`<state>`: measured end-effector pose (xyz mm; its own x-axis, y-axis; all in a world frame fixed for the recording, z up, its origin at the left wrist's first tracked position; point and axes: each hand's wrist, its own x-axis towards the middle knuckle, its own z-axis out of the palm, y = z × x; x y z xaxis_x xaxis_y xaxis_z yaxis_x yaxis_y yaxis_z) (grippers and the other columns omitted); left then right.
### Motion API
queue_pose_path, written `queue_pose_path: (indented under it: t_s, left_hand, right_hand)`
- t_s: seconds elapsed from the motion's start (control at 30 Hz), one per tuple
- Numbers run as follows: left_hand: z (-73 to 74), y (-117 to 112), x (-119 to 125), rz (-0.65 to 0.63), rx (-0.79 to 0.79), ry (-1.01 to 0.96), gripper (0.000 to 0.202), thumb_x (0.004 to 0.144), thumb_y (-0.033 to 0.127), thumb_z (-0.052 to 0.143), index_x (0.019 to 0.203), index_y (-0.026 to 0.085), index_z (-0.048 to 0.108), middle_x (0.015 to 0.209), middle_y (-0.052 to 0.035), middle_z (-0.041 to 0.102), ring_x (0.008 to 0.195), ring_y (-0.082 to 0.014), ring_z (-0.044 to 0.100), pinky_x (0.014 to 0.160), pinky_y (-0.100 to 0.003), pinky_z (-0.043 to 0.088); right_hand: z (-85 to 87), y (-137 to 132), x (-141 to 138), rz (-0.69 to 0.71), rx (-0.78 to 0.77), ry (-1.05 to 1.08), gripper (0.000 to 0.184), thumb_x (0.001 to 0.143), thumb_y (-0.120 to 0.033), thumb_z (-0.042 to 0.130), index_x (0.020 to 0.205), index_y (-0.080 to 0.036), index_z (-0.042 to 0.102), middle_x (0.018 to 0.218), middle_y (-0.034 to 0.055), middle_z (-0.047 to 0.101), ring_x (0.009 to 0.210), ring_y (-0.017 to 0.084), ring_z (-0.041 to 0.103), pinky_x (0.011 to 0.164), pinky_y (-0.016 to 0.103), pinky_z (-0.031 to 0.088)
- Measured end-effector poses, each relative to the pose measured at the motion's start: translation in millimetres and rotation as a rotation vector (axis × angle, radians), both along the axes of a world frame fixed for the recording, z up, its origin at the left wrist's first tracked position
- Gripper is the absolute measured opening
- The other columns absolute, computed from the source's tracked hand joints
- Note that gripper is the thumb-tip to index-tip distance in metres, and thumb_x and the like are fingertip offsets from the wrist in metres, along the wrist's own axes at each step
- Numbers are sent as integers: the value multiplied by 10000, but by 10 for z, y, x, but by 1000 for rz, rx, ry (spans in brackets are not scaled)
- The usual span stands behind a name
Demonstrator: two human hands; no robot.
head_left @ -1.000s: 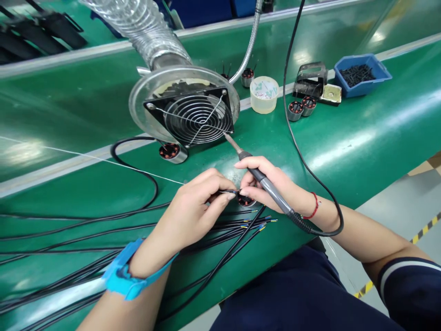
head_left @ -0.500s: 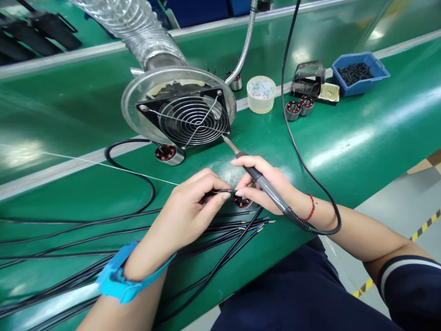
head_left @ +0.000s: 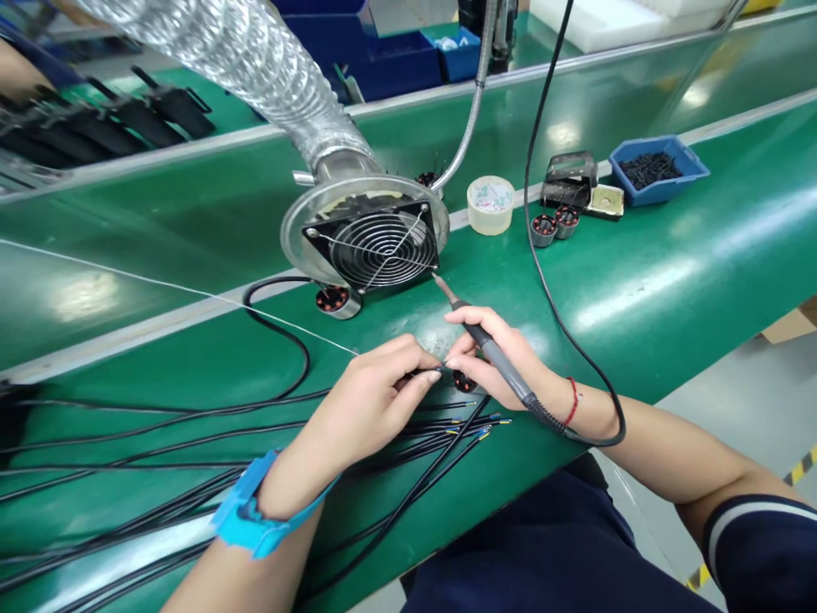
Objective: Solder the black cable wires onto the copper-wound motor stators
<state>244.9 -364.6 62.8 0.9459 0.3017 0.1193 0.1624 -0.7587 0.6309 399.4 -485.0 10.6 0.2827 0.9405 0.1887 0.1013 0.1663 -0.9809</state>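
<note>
My left hand (head_left: 374, 396) pinches the end of a thin black wire (head_left: 426, 372) between thumb and fingers, just left of a small round motor stator (head_left: 465, 380) on the green bench. My right hand (head_left: 504, 362) is curled around a soldering iron (head_left: 491, 349), whose tip points up and away toward the fan, while its fingertips press at the stator. A blue wrist strap (head_left: 255, 511) circles my left wrist. Several black wires with coloured tips (head_left: 447, 426) lie fanned below my hands.
A fume fan (head_left: 374, 243) on a silver duct (head_left: 255, 60) stands behind my hands, with another stator (head_left: 335, 300) at its foot. Farther right sit a tape roll (head_left: 490, 204), two stators (head_left: 554, 223), an iron stand (head_left: 568, 179) and a blue bin (head_left: 657, 170) of black parts.
The view has pulled back and tilted up, showing more of the far bench. My hands keep the same grip on the wire, stator and iron.
</note>
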Motion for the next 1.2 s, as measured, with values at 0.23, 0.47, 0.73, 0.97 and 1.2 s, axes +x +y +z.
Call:
queue_pose_path:
  t_s: [0.23,0.47,0.73,0.97,1.2]
  left_hand:
    - [-66,-30,27,38,9,20,163,920,174,531,823,155,661,740,-6,612,676,-124,567,627,-235,425]
    - [37,202,-123,106,157,185,236,955,202,450,874,153,667,798,-47,615,757,-179,601,701,-287,464]
    - [54,880,-318,504,431,445,276,933,190,448,1159,113,586,1157,-157,596,953,-284,664,821,-392,531]
    - [-7,1328,-298,373,451,453,485,950,167,419,1433,137,446,1350,-174,585,1120,-278,662,940,-379,531]
    - [52,1565,-336,352,471,474,285,942,170,425,1073,147,677,1028,-136,716,884,-249,702,776,-331,542]
  right_hand:
    - [-119,-8,-23,20,46,-175,411,915,-169,561,1301,-264,459,803,-61,676,661,106,645,704,246,533]
    - [-88,-45,127,-235,171,-376,402,911,-167,580,1291,-267,497,1053,45,729,940,174,710,863,337,567]
    - [-93,-90,361,-373,137,-304,304,931,-198,576,1227,-262,552,961,36,748,834,155,724,755,284,581]
    - [-159,-101,435,-387,121,-400,240,957,-272,575,1196,-255,569,912,26,768,762,142,752,716,233,609]
    - [-262,-106,555,-378,76,-561,209,988,-345,548,1173,-253,582,852,2,785,724,113,761,691,141,590]
